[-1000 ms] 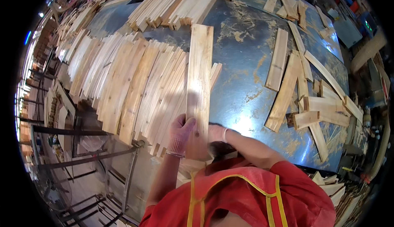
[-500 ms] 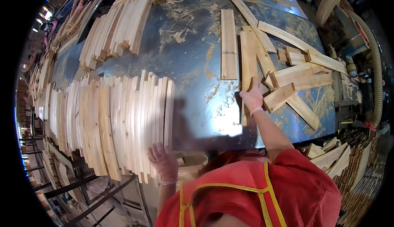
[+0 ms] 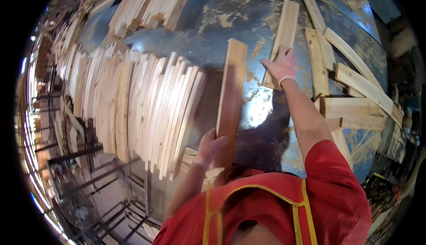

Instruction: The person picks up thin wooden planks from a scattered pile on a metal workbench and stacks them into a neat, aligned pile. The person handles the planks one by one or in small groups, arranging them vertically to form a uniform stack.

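Note:
My left hand (image 3: 212,148), in a pale glove, grips the lower end of a wooden board (image 3: 231,94), its thumb along the board's left side. The board is tilted up on edge, showing a narrow pale edge and a brownish broad face. Farther right, my gloved right hand (image 3: 284,65) lies over the lower part of another flat board (image 3: 287,21). Its thumb sticks out to the left past the board's edge, and its fingers rest across the wood. Left of the held board is a row of boards on edge (image 3: 155,107), packed side by side.
The dark tabletop (image 3: 213,41) carries scattered sawdust. Loose boards (image 3: 353,107) lie crossed at the right. A second board stack (image 3: 155,1) stands at the far left. Below the table's left side is a metal frame (image 3: 111,178).
My left hand, empty before beside the row, now holds a board. The right hand has left the board it was on and lies on another. The view has shifted and turned.

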`<control>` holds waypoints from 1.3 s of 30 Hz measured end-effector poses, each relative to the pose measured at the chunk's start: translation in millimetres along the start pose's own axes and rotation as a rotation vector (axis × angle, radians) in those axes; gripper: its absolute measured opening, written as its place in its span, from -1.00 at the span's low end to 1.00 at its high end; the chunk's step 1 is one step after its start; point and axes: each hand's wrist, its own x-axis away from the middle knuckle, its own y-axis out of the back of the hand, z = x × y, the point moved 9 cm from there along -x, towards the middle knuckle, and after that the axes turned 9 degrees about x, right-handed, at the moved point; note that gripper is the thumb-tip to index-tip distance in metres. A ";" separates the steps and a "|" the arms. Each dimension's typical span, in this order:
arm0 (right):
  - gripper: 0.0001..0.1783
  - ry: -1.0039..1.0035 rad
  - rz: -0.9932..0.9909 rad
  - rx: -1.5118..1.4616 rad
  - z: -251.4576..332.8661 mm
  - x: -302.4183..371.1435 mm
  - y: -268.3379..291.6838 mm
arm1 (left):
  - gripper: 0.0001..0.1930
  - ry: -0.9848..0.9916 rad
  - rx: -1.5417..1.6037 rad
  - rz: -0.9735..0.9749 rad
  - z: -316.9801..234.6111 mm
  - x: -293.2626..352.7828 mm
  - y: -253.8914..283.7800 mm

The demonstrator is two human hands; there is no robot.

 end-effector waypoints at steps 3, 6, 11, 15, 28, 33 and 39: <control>-0.08 0.015 0.002 -0.138 4.2 23.2 0.5 | -0.55 -0.054 -0.220 -0.088 -12.9 7.0 12.4; -0.05 0.062 0.081 -0.525 8.1 92.1 11.0 | -0.49 -0.155 -0.479 -0.221 -31.4 24.1 29.0; 0.11 0.041 0.713 -1.044 70.2 303.7 -48.0 | -0.41 -0.246 -0.809 -0.323 -32.1 61.6 67.8; 0.08 0.160 1.009 -0.566 147.1 386.8 -112.7 | -0.39 -0.492 -0.655 -0.532 -17.4 112.3 153.5; -0.45 -0.004 0.702 -1.053 187.3 301.8 -77.8 | -0.67 -0.233 0.667 -0.560 115.8 138.8 319.4; -0.09 -0.055 0.613 -1.123 163.8 262.2 -69.7 | -0.40 -0.097 0.007 -0.189 77.1 123.5 236.4; 0.10 0.165 0.652 -0.403 147.0 214.7 -49.2 | -0.38 -0.098 -0.131 -0.419 -38.8 -8.6 229.7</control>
